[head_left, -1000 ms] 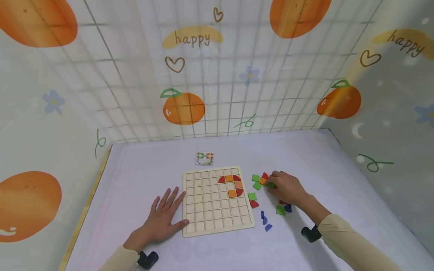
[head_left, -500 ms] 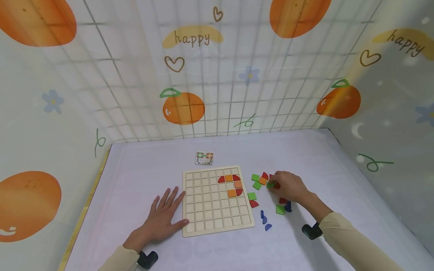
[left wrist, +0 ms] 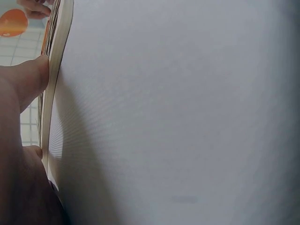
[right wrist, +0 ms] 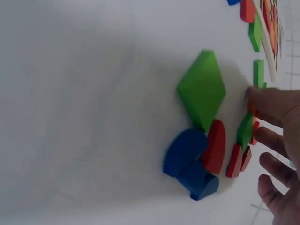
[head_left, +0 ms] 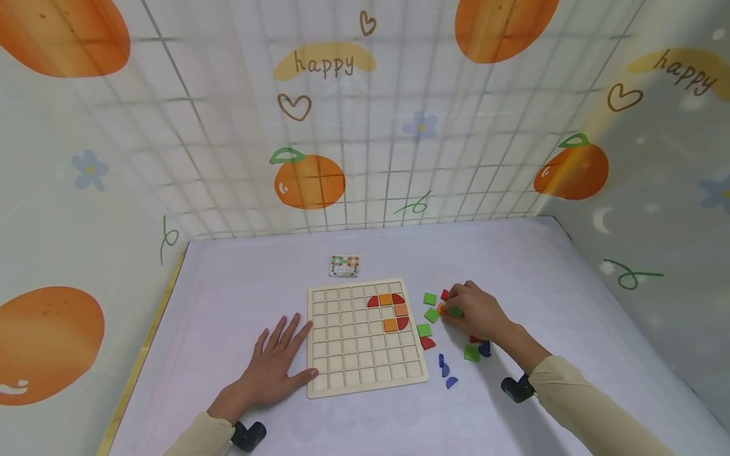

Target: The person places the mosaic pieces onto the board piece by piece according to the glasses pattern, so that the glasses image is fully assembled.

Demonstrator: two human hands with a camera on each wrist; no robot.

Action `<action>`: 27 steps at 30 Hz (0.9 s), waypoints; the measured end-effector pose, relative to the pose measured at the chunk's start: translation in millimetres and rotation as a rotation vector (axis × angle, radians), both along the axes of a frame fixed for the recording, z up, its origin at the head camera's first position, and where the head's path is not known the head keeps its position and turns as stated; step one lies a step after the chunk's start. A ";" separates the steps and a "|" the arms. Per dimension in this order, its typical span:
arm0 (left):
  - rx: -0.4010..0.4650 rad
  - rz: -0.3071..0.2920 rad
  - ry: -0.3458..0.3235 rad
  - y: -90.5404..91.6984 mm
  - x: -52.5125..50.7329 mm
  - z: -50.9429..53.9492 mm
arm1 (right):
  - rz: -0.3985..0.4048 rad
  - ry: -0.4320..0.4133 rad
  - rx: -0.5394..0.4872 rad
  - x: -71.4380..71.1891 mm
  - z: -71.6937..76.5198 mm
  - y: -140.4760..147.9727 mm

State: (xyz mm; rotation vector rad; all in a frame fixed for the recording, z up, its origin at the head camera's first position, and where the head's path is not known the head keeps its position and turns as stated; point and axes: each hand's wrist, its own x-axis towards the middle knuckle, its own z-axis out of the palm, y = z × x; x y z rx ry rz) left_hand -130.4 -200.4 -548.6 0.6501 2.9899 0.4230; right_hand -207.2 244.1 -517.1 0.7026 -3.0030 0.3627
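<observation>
My left hand (head_left: 272,370) rests spread at the left edge of the pale wooden grid board (head_left: 349,363), thumb and fingertips touching its rim. My right hand (head_left: 478,311) is over the loose pieces right of the board. Its thumb and forefinger pinch an orange square (head_left: 440,309), partly hidden by the fingers; the other fingers curl loosely in the right wrist view. Green squares (head_left: 430,298) lie just left of that hand, and a red quarter-circle piece (head_left: 445,294) lies behind its fingertips. On the board, red quarter circles (head_left: 402,323) and orange squares (head_left: 390,325) form a curved shape.
A small pattern card (head_left: 345,265) lies behind the board. Blue half-round pieces (head_left: 452,382) lie at the board's lower right. Nearer my right wrist are another green square (right wrist: 205,91), blue pieces (right wrist: 187,157) and a red piece (right wrist: 215,147). A printed curtain backs the table.
My right hand has shifted slightly left, from the green and red pieces to the orange square, which its fingertips now pinch. The left hand and the board have stayed in place.
</observation>
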 end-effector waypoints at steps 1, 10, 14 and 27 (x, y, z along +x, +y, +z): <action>0.005 -0.001 0.005 0.1 -0.1 0.2 | 0.001 -0.005 0.001 0.0 0.6 -0.8; 0.050 -0.016 0.024 -1.5 -1.2 -4.9 | -0.022 -0.012 0.018 -4.1 2.1 -6.9; 0.057 -0.018 0.021 -1.4 -1.7 -6.3 | -0.025 -0.020 0.026 -5.4 2.4 -8.1; 0.014 -0.008 0.017 2.0 1.4 4.6 | 0.034 -0.029 0.005 -0.1 4.4 -11.9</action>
